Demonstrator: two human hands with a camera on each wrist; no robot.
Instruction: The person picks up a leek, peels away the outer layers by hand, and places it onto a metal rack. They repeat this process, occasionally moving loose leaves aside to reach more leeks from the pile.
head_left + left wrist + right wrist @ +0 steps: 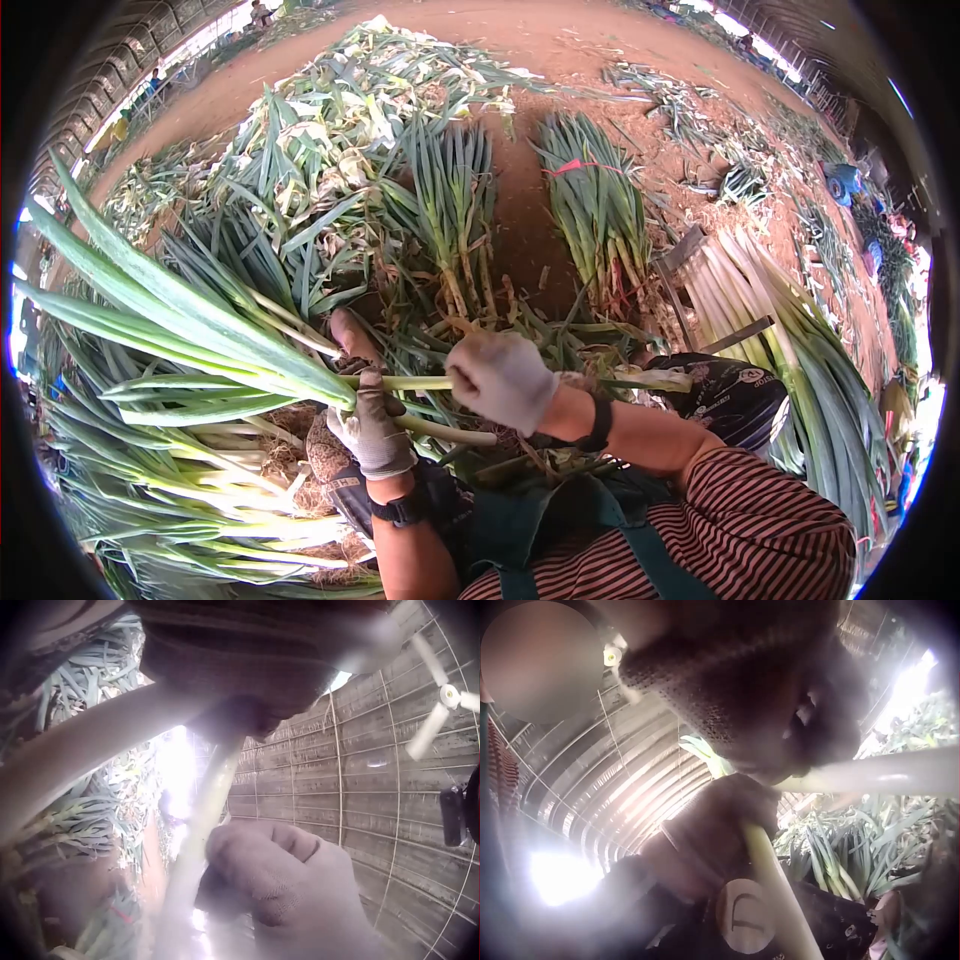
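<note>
In the head view, my gloved left hand [372,435] grips green onions [270,350] where the leaves meet the stalks. Their long leaves fan out to the upper left. One pale stalk [420,383] runs across to my gloved right hand [503,382], whose curled fingers hold it. A second stalk [450,432] sticks out below, its white end free. In the left wrist view, the right thumb and fingers [277,881] lie against the stalk [217,784]. The right wrist view has the right hand [742,712] close above the left hand [720,829].
Uncleaned green onions with roots [220,490] lie at lower left. Ahead are a leaf pile [340,130], a bundle [450,200] and a red-tied bundle [595,220]. White-stalked onions [740,285] lean at right by a metal bar [738,335].
</note>
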